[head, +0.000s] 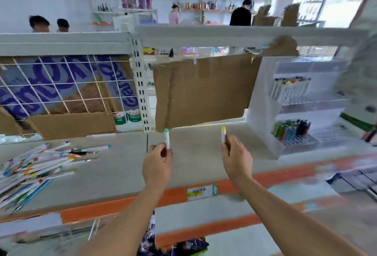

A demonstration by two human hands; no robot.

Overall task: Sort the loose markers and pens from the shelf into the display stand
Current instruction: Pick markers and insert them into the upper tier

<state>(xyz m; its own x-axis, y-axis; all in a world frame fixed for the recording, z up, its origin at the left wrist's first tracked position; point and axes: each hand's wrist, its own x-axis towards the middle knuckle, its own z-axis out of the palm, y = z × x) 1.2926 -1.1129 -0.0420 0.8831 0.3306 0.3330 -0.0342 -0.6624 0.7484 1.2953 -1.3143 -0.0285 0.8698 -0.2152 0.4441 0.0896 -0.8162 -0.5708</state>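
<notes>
I see the left hand [157, 164] above the pale grey shelf board [114, 174], fingers curled round the lower end of a white marker with a green cap [167, 138], held upright. The right hand [236, 158] pinches a white marker with a yellow cap [223, 135] the same way — cap up. The loose heap of white-barrelled markers and pens [34, 166] lies on the shelf at far left, well apart from both hands. The clear plastic tiered display stand [265, 112] sits at right — markers already in two tiers. A brown cardboard sheet [204, 90] hangs behind the hands.
</notes>
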